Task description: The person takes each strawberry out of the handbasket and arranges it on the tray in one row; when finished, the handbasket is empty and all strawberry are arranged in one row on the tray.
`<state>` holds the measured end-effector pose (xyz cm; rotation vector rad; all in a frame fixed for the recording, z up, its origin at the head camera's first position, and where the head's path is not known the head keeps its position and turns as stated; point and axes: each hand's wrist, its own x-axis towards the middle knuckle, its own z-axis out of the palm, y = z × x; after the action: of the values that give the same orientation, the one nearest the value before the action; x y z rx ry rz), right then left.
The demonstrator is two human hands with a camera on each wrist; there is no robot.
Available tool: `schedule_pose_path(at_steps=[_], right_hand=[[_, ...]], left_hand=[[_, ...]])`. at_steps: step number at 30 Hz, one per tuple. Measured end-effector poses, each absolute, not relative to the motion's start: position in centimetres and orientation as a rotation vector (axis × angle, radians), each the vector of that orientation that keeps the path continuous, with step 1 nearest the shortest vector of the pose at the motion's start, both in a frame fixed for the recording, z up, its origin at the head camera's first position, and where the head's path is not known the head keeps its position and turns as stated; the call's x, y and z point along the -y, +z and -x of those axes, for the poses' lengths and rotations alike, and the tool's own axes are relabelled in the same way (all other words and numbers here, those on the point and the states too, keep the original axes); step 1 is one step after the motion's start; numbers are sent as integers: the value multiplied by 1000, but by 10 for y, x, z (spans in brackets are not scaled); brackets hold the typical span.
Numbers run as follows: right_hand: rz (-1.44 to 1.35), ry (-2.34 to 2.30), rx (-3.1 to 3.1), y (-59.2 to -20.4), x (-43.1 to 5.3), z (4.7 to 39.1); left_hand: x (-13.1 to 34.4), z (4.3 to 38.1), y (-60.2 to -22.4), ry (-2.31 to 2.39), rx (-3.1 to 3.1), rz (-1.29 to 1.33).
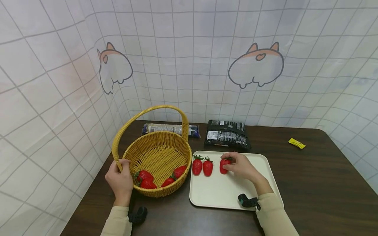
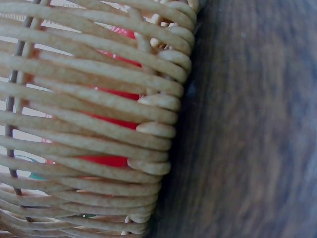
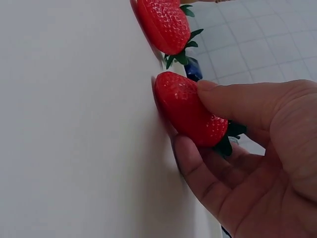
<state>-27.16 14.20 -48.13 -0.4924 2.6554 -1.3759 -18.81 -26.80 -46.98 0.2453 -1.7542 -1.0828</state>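
My left hand [image 1: 119,178] grips the yellow wicker basket [image 1: 159,193] at its left side, where the arched handle meets the rim. Several red strawberries [image 1: 146,180] lie in the near part of the basket; their red shows through the weave [image 2: 99,198] in the left wrist view. Over the cream tray [image 1: 218,196], my right hand [image 1: 243,167] pinches a strawberry [image 3: 185,106] between thumb and fingers, its green leaves toward the palm. Two more strawberries [image 1: 207,167] lie side by side at the tray's left, leaves pointing away from me.
Behind the basket lies a long blue-and-clear packet [image 1: 168,128]. A black package [image 1: 227,135] sits just beyond the tray. A small yellow wrapped piece [image 1: 296,143] lies at the far right of the dark wooden table [image 1: 319,183]. A white grid-patterned curtain [image 1: 189,65] surrounds the table.
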Motion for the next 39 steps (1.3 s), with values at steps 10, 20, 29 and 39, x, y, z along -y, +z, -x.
schedule_pose_path(at_steps=[10, 20, 29, 39], right_hand=[[584, -1391, -2634, -480, -137, 270], [517, -1418, -2589, -483, -132, 270], [505, -1417, -2595, -484, -129, 270], [563, -1444, -2556, -486, -128, 270]], left_hand=[[268, 189, -470, -1091, 1754, -253], [268, 189, -470, -1086, 1760, -246], [269, 189, -471, -1072, 1757, -247], [269, 190, -471, -1079, 1757, -246]])
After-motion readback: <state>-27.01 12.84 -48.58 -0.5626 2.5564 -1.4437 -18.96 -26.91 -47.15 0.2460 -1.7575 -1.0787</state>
